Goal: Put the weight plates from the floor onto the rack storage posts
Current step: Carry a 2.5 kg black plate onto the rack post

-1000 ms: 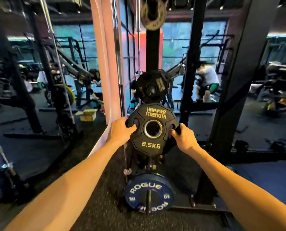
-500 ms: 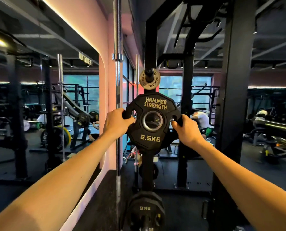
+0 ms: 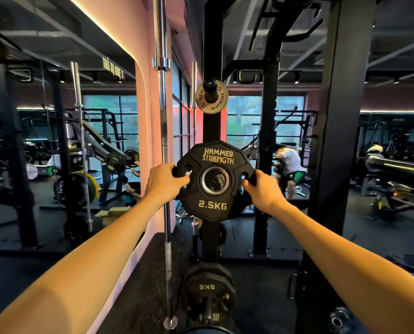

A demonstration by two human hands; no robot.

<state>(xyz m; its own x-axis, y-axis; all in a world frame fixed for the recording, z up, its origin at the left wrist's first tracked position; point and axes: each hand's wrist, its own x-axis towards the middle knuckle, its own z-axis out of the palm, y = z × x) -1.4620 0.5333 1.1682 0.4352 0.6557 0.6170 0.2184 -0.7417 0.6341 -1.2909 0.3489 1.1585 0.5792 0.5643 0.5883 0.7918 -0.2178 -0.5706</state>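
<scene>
Both bare forearms are stretched out forward and a bit upward, roughly parallel, elbows nearly straight. The left hand [image 3: 163, 180] is curled around the left edge of the weight plate [image 3: 215, 206], thumb laid across the front face by a grip hole. The right hand [image 3: 261, 189] is wrapped over the right edge the same way, back of the hand seen, fingers tucked behind and mostly hidden.

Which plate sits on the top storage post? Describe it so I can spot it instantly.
Follow the black rack upright in the centre of the view to the post above the black 2.5KG Hammer Strength plate held in both hands. There hangs a small round grey ROGUE plate, the only pale, plain disc among larger black plates.
</scene>
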